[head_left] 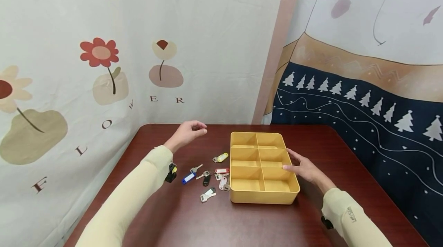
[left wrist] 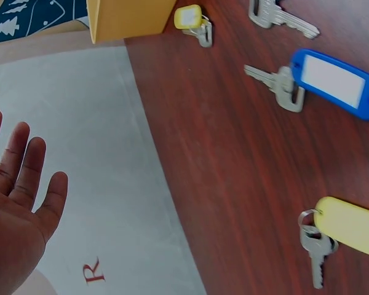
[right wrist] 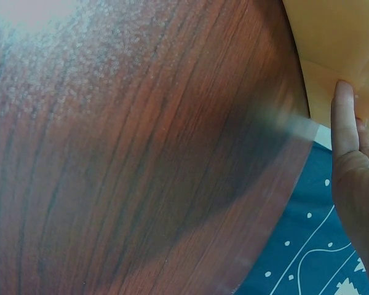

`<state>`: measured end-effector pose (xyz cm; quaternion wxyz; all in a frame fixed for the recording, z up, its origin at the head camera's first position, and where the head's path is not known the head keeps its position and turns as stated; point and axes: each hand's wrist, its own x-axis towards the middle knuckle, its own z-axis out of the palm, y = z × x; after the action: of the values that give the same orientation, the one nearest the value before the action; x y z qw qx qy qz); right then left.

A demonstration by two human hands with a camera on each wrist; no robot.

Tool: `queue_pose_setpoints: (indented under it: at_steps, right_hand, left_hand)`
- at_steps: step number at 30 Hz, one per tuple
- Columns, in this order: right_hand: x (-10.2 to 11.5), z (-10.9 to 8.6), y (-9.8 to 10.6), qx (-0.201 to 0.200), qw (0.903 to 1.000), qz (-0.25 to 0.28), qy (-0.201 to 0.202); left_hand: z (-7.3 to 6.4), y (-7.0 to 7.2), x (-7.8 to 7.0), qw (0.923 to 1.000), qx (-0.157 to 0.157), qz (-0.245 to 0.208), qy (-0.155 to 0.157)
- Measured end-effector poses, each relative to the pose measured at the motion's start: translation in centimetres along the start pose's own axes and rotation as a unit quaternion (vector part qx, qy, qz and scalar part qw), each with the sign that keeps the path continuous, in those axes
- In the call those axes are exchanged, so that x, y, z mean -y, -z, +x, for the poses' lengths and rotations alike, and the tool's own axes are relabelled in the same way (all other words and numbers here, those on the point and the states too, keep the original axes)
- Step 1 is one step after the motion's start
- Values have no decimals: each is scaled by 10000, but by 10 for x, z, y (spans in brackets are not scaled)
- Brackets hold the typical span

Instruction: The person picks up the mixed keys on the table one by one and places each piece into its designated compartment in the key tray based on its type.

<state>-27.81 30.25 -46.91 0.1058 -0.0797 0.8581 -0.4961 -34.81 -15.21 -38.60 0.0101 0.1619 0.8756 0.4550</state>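
Observation:
My left hand hovers over the far left part of the table, fingers loosely bent and holding nothing; its empty palm shows in the left wrist view. Below and right of it lie several keys with tags: yellow, blue, red, black, pale and dark-edged. Another yellow tag lies nearer that wrist. With my right hand I grip the right wall of a yellow divided box, thumb over its rim. The box's six-way grid holds nothing visible.
The dark red-brown table ends at a pale printed curtain behind and at the left. A navy tree-patterned cloth hangs at the right. The box stands right of the keys, close to some of them.

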Motion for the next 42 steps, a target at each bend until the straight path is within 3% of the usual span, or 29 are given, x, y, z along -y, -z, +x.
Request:
queue_pose_setpoints:
  at_steps: [11, 24, 31, 42]
  right_hand:
    - [2, 1, -2, -40, 9999, 61, -131]
    - [4, 1, -2, -54, 9998, 70, -155]
    - [4, 0, -1, 23, 10000, 54, 49]
    - [4, -2, -1, -57, 9998, -4, -197]
  left_hand:
    - [-25, 11, 25, 9996, -173, 139, 190]
    - [-50, 15, 51, 9988, -159, 152, 439]
    - [-61, 11, 64, 9984, -121, 140, 530]
    - [-76, -6, 81, 9972, 32, 36, 743]
